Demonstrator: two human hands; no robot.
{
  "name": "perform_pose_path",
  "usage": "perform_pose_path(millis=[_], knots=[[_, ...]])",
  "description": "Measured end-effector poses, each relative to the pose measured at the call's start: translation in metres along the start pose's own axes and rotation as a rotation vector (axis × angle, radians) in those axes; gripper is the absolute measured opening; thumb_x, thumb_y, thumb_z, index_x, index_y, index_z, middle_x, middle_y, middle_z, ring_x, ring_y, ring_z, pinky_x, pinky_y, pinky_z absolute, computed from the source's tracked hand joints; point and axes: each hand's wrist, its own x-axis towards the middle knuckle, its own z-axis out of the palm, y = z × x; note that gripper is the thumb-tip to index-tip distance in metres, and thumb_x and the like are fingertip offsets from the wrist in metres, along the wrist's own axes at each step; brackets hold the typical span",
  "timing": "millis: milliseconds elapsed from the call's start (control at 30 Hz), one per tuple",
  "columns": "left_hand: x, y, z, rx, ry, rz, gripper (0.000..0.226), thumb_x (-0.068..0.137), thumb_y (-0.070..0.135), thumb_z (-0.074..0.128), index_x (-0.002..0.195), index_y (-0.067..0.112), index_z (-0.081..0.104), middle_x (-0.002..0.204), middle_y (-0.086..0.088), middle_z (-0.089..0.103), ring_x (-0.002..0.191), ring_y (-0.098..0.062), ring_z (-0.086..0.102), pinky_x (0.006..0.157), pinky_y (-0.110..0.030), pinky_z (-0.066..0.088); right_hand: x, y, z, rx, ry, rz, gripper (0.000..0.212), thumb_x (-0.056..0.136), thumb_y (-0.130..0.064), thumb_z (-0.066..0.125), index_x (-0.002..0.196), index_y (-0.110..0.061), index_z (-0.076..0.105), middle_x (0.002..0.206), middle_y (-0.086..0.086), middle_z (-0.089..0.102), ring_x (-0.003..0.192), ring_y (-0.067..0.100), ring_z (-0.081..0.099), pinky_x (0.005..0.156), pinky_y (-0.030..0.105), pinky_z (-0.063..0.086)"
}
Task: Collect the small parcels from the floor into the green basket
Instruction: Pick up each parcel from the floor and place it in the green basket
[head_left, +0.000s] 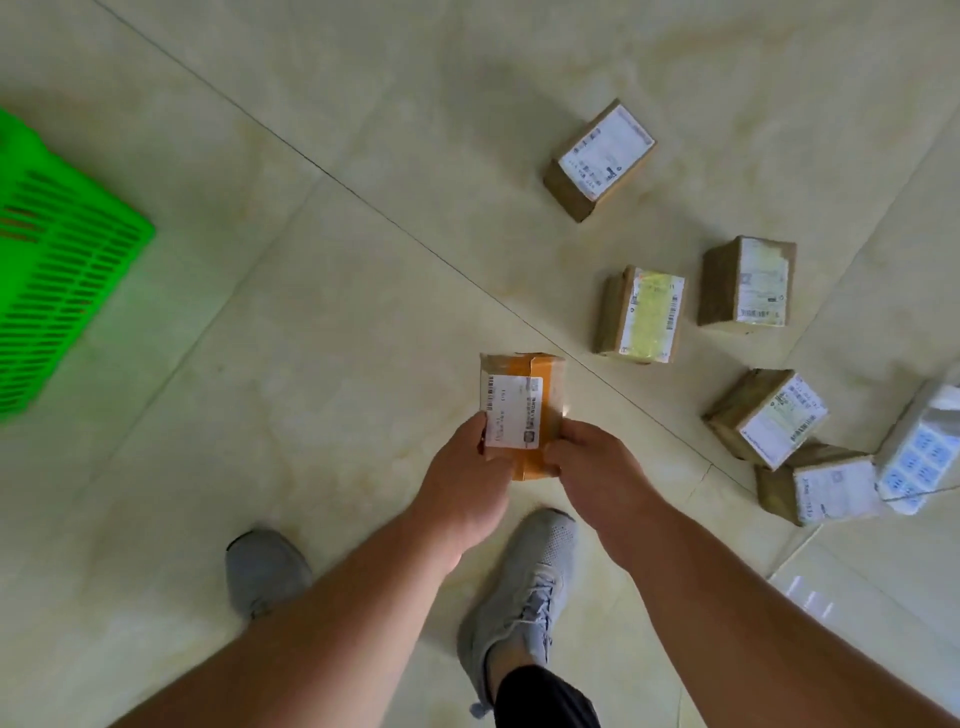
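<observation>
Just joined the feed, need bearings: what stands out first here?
Both hands, left hand and right hand, hold a taped brown parcel at center, above grey shoes. A bright green basket sits at the left edge. Several brown parcels lie scattered on the tiled floor to the right.

Cream tiled floor (311, 364), green basket (62, 270), six parcels (644, 314) scattered
</observation>
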Motion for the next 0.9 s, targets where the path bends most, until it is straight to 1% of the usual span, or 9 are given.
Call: perform_pose_path(millis=[100, 233, 433, 533, 633, 700, 800, 833, 900], knots=[[-0.029, -0.003, -0.045, -0.049, 0.081, 0.008, 0.057, 0.087, 0.006, 0.044, 0.133, 0.038, 0.057, 0.125, 0.014, 0.068, 0.116, -0.007, 0.061, 0.078, -0.011, 0.041, -0.035, -0.039, 0.029, -0.089, -0.051, -0.074, 0.032, 0.079, -0.026, 0.050, 0.092, -0.040, 0.076, 0.103, -0.007, 0.077, 0.103, 0.018, 0.070, 0.098, 0.044, 0.054], [-0.071, -0.006, -0.107, -0.120, 0.175, 0.035, 0.056, 0.090, 0.008, 0.045, 0.134, 0.039, 0.057, 0.123, 0.017, 0.068, 0.113, -0.002, 0.061, 0.076, -0.009, 0.040, -0.080, -0.088, 0.075, -0.238, -0.090, -0.189, 0.037, 0.089, -0.021, 0.048, 0.115, -0.029, 0.073, 0.111, -0.001, 0.074, 0.106, 0.020, 0.067, 0.101, 0.045, 0.052], [-0.134, -0.021, -0.202, -0.254, 0.276, 0.077, 0.049, 0.092, 0.013, 0.046, 0.129, 0.042, 0.058, 0.120, 0.018, 0.069, 0.109, 0.000, 0.063, 0.076, -0.014, 0.045, -0.147, -0.151, 0.156, -0.399, -0.138, -0.297, 0.036, 0.092, -0.025, 0.046, 0.117, -0.029, 0.072, 0.107, -0.004, 0.074, 0.101, 0.018, 0.067, 0.097, 0.044, 0.053], [-0.166, -0.033, -0.254, -0.303, 0.338, 0.083, 0.048, 0.090, 0.014, 0.045, 0.124, 0.044, 0.059, 0.116, 0.019, 0.069, 0.105, -0.006, 0.066, 0.077, -0.024, 0.053, -0.183, -0.182, 0.204, -0.497, -0.176, -0.361, 0.036, 0.094, -0.024, 0.044, 0.117, -0.030, 0.071, 0.109, -0.006, 0.074, 0.102, 0.017, 0.067, 0.098, 0.044, 0.053], [-0.197, -0.047, -0.304, -0.359, 0.399, 0.078, 0.044, 0.090, 0.017, 0.045, 0.121, 0.046, 0.059, 0.115, 0.019, 0.070, 0.100, -0.009, 0.068, 0.084, -0.034, 0.056, -0.219, -0.209, 0.251, -0.579, -0.221, -0.392, 0.038, 0.093, -0.025, 0.042, 0.118, -0.032, 0.071, 0.107, -0.010, 0.074, 0.102, 0.015, 0.068, 0.098, 0.041, 0.053], [-0.214, -0.057, -0.334, -0.390, 0.426, 0.088, 0.042, 0.093, 0.019, 0.046, 0.125, 0.045, 0.058, 0.121, 0.018, 0.069, 0.101, -0.003, 0.065, 0.087, -0.029, 0.056, -0.239, -0.227, 0.280, -0.615, -0.251, -0.417, 0.038, 0.094, -0.026, 0.042, 0.117, -0.034, 0.071, 0.106, -0.012, 0.075, 0.099, 0.014, 0.068, 0.096, 0.040, 0.054], [-0.235, -0.068, -0.375, -0.461, 0.475, 0.087, 0.042, 0.097, 0.019, 0.046, 0.130, 0.043, 0.056, 0.127, 0.020, 0.065, 0.110, -0.001, 0.061, 0.082, -0.014, 0.047, -0.260, -0.253, 0.323, -0.644, -0.301, -0.435, 0.037, 0.094, -0.026, 0.044, 0.117, -0.036, 0.072, 0.107, -0.011, 0.075, 0.093, 0.011, 0.068, 0.090, 0.034, 0.055], [-0.239, -0.073, -0.386, -0.493, 0.486, 0.088, 0.042, 0.098, 0.018, 0.047, 0.130, 0.043, 0.056, 0.129, 0.021, 0.064, 0.114, -0.002, 0.059, 0.086, -0.013, 0.046, -0.264, -0.260, 0.337, -0.651, -0.314, -0.440, 0.038, 0.093, -0.026, 0.045, 0.115, -0.036, 0.073, 0.108, -0.011, 0.076, 0.093, 0.010, 0.068, 0.091, 0.032, 0.055], [-0.244, -0.082, -0.406, -0.550, 0.514, 0.091, 0.048, 0.097, 0.017, 0.047, 0.140, 0.039, 0.055, 0.136, 0.018, 0.063, 0.123, -0.005, 0.058, 0.103, -0.023, 0.046, -0.268, -0.272, 0.363, -0.656, -0.350, -0.451, 0.038, 0.088, -0.027, 0.047, 0.110, -0.039, 0.076, 0.109, -0.013, 0.077, 0.100, 0.009, 0.069, 0.097, 0.034, 0.054]])
